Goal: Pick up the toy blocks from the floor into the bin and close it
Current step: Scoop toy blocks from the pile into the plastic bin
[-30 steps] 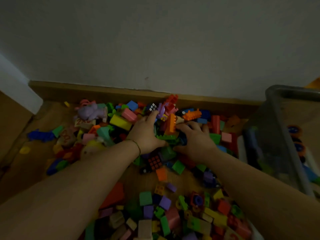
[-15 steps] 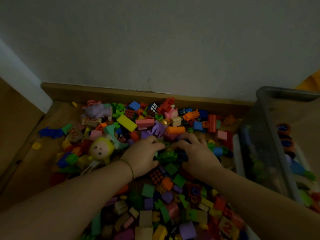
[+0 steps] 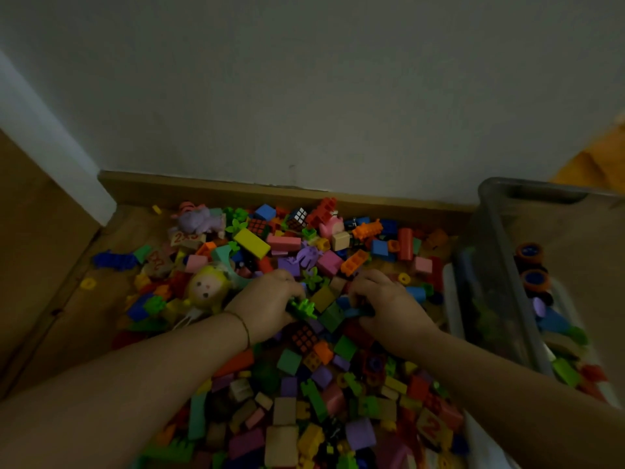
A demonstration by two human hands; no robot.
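The room was dim, and a big pile of toy blocks covered the wooden floor in front of the grey wall and its wooden baseboard. Both hands were down in the middle of the pile, close to each other but not touching. The left hand had the fingers curled around some blocks, and a green leafy piece stuck out from under the fingertips, approx. between the 2 hands. A thin bracelet sat on the left wrist. The right hand was also curled over blocks, w/ a blue piece under the fingers; if the grip was firm or only resting, it could not be told. Between the hands lay dark green and olive blocks. Left of the left hand lay a doll head w/ yellow hair, and further back a purple soft toy, a yellow block and a small puzzle cube. The clear bin stood at the right side, near the right forearm, open on top, w/ some toys already inside, e.g. orange-blue wheels. No lid could be seen clearly.
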